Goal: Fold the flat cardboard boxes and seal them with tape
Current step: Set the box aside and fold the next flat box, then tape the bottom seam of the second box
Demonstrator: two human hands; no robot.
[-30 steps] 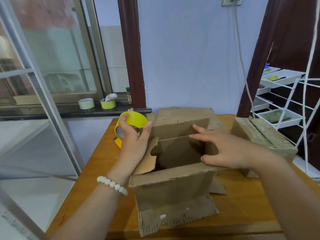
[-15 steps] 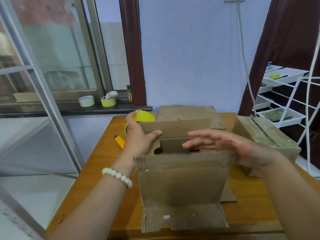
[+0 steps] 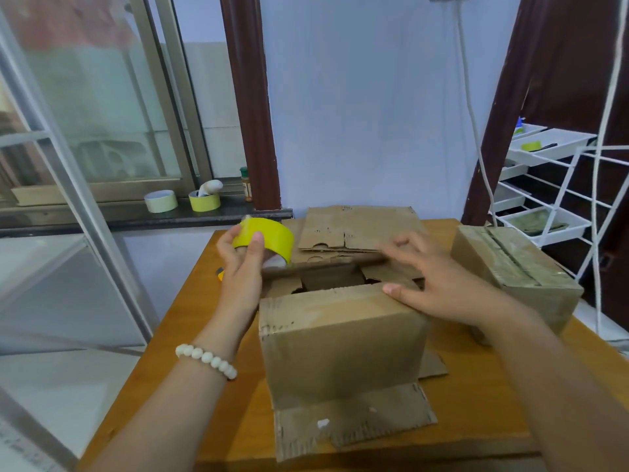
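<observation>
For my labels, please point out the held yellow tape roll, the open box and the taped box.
yellow tape roll (image 3: 276, 238), head view, outer yellow band.
open box (image 3: 343, 349), head view, near wall.
taped box (image 3: 510, 264), head view, taped top.

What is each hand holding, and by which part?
Left hand pinches the tape roll by its band, thumb on the outer face. Right hand grips nothing; it presses on top of the box.

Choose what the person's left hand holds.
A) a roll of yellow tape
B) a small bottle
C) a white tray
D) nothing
A: the left hand grips the yellow tape roll at the far left corner of the box, thumb against the roll's outer face.
</observation>
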